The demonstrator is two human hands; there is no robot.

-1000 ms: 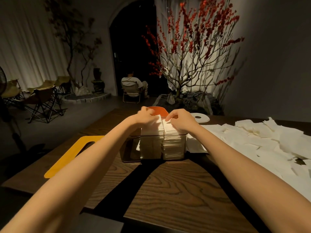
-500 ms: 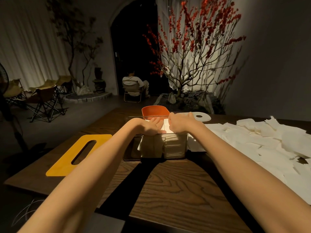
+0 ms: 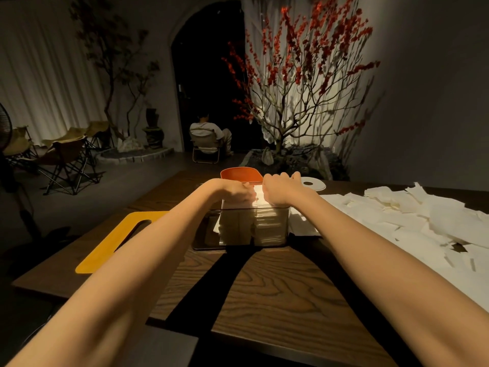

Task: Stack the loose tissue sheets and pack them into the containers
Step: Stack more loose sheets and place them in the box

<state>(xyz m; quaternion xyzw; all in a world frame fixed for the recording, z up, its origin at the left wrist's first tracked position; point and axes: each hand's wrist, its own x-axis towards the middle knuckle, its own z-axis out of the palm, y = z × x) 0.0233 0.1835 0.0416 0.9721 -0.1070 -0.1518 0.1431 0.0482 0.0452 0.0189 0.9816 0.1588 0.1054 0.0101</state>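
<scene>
A clear plastic container [image 3: 209,241] stands mid-table, holding two side-by-side stacks of white tissue [image 3: 267,229] that reach its rim. My left hand [image 3: 234,193] lies on top of the left stack, fingers pressing down on it. My right hand [image 3: 280,186] presses on the right stack with bent fingers, knuckles up and fingertips hidden. A strip of lit tissue top shows between the hands. Many loose tissue sheets [image 3: 397,221] are spread over the table's right side.
A yellow lid with a slot [image 3: 113,242] lies flat on the table to the left. An orange-red container [image 3: 238,172] stands just behind the clear one, a white round lid [image 3: 315,183] to its right. A person sits in a chair far back.
Both hands have pushed the tissue stacks down from well above the rim to level with it. The left hand went from gripping the stack to lying flatter on top.
</scene>
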